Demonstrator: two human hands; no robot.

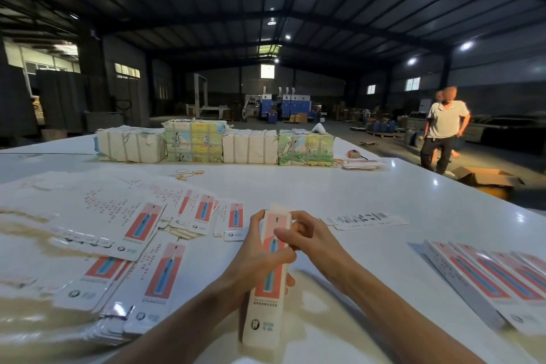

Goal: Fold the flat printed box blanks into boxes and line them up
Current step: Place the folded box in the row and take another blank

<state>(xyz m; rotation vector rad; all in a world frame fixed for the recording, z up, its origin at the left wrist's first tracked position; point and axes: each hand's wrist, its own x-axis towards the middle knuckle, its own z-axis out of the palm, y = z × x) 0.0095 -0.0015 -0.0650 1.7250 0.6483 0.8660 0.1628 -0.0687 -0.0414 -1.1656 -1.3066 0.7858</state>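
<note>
Hands: left hand (263, 255) and right hand (314, 242) together, gripping the part-folded box (266, 313) | Risk: we judge a tight squeeze could crease its panels or misfold the flap.

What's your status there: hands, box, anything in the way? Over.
Box held by left grip; right grip pinching its top end. Flat blanks left, finished boxes right. Nothing in the way.

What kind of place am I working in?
Probably a packaging or printing factory hall: blue machines at the far end, wrapped bundles of printed stock on the white table, and flat box blanks beside the box in the left hand and right hand.
</note>
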